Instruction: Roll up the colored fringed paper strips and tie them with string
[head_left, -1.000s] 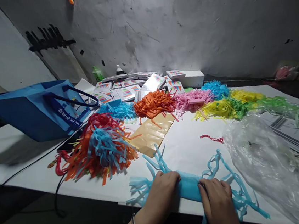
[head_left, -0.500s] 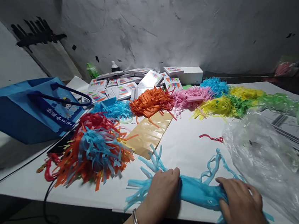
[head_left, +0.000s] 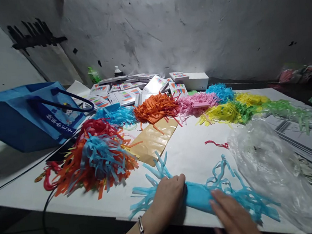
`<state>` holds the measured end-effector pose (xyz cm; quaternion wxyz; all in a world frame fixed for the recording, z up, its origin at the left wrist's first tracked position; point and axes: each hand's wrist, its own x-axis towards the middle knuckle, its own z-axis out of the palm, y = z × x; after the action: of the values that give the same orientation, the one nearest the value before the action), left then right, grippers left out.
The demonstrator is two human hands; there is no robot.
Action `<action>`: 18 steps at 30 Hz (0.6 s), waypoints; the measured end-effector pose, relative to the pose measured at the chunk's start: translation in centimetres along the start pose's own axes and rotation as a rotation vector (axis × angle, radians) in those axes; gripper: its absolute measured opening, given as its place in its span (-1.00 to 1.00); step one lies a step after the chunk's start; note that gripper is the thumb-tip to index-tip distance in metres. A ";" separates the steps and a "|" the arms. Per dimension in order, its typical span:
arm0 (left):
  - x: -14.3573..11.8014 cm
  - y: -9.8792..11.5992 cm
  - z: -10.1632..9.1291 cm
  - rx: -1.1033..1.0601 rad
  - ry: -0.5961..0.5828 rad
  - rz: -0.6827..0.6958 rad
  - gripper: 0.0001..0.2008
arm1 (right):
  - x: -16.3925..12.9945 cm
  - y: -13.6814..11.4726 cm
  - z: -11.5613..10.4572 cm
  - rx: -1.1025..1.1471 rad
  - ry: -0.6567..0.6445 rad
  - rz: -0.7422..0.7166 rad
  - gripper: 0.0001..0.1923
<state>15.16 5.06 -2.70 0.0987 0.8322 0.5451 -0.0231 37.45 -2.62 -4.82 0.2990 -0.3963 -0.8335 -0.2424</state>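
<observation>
A blue fringed tissue-paper tassel [head_left: 196, 195] lies across the near edge of the white-covered table, its solid middle flat and cut strips spread at both ends. My left hand [head_left: 168, 194], with a metal bangle at the wrist, is closed on its left part. On the right part of the middle rests my right hand [head_left: 233, 215], fingers stretched out and slightly blurred; its lower side runs past the table edge. Loose blue strips fan out beyond the right hand. A twisted red strip [head_left: 216, 143] lies farther back.
At left sit a pile of orange, red and blue tassels [head_left: 101, 152] and a blue bag [head_left: 19, 120]. Clear plastic [head_left: 270, 172] lies at right. Behind are a tan envelope [head_left: 155, 141], orange [head_left: 156, 109], pink [head_left: 198, 99] and yellow tassels [head_left: 221, 112], and boxes [head_left: 127, 95].
My right hand has slid left along the blue tassel toward my left hand, its fingers straightening and uncovering the right-end strips. My left hand stays in place.
</observation>
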 end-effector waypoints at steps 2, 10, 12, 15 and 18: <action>-0.2 -0.5 -0.3 -0.006 0.013 -0.003 -0.82 | 1.2 -1.9 2.8 0.025 -0.029 -0.085 -0.60; -4.2 -2.7 0.9 -0.089 0.558 0.350 -0.79 | -2.4 -2.1 6.2 0.115 0.040 -0.160 -0.71; -5.1 -2.3 2.3 -0.093 0.569 0.557 -0.75 | -2.9 -2.1 5.8 0.132 0.070 -0.176 -0.70; -5.6 -1.8 3.9 -0.137 0.577 0.581 -0.86 | -3.1 -2.2 5.1 0.190 0.086 -0.177 -0.65; -5.8 -1.6 4.0 -0.218 0.591 0.546 -0.70 | -3.0 -2.7 4.5 0.278 0.101 -0.063 -0.74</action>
<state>11.60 -0.33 -5.98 0.0278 0.9016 0.3087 0.3017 35.41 -2.85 -10.49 0.3846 -0.3120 -0.8551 -0.1537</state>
